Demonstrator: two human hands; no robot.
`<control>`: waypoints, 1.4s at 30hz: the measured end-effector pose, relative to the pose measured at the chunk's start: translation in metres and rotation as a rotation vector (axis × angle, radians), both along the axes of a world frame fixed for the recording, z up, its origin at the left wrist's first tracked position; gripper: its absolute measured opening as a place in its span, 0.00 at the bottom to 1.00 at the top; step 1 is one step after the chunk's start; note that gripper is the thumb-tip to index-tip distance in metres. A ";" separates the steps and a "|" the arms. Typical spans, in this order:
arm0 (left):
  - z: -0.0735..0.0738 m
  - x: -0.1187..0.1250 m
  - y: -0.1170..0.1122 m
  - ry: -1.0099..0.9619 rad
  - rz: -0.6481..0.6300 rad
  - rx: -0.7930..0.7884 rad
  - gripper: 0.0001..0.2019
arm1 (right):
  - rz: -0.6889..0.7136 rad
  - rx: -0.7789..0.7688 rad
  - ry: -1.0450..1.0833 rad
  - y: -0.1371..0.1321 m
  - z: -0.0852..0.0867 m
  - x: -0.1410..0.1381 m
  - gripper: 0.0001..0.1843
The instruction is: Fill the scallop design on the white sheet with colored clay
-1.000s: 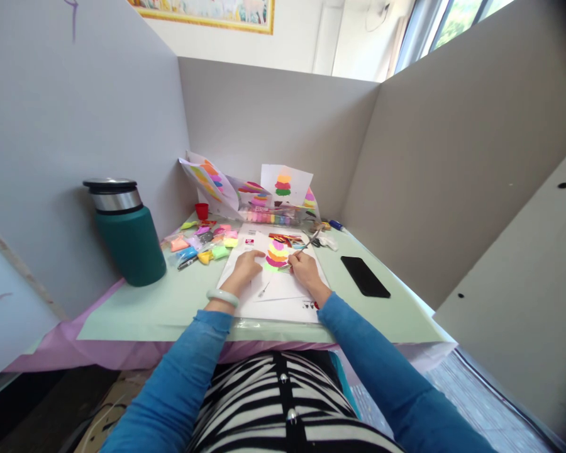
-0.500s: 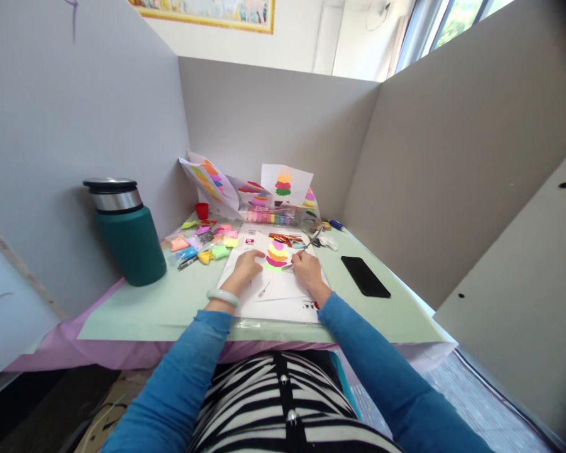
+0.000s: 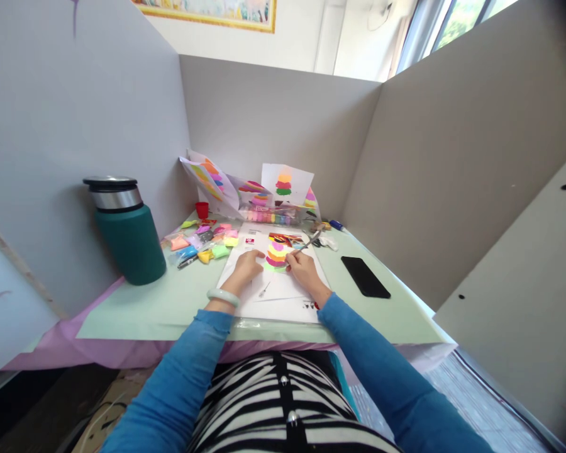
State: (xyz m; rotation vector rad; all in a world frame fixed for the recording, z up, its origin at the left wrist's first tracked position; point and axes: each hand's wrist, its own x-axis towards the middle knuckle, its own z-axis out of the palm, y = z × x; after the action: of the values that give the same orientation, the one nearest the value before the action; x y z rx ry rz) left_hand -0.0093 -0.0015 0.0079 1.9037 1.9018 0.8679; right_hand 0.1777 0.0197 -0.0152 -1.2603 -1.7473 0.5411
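A white sheet (image 3: 283, 292) lies on the desk before me, bearing a stacked figure of coloured clay layers (image 3: 277, 256) in pink, yellow, orange, magenta and green. My left hand (image 3: 245, 268) rests on the sheet just left of the figure, fingers curled and pressing the paper. My right hand (image 3: 302, 269) is closed around a thin metal tool (image 3: 310, 240), whose working end meets the figure's right edge. A pale bangle (image 3: 222, 297) circles my left wrist.
A dark green flask (image 3: 125, 233) stands at the left. Several small clay packets (image 3: 202, 242) lie beyond my left hand. Finished clay pictures (image 3: 259, 185) lean on the back partition above a box of clay sticks (image 3: 270, 217). A black phone (image 3: 365, 276) lies at the right.
My right hand has shifted slightly left and inward along the figure's edge with the tool. My left hand has stayed put.
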 end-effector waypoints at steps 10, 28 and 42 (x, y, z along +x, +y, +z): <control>0.003 0.001 -0.003 0.033 0.003 -0.028 0.24 | -0.136 -0.065 -0.176 0.000 0.004 0.000 0.15; -0.002 0.003 -0.002 0.265 0.104 0.024 0.29 | -0.369 -0.087 -0.521 -0.007 0.018 0.002 0.18; 0.004 0.003 -0.004 0.333 -0.037 -0.072 0.22 | -0.220 -0.038 -0.102 0.006 0.002 0.009 0.16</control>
State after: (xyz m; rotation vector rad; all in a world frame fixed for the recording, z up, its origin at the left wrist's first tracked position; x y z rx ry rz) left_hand -0.0064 -0.0056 0.0123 2.1380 2.0395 0.4864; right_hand 0.1867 0.0254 -0.0130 -1.5076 -1.6605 0.3899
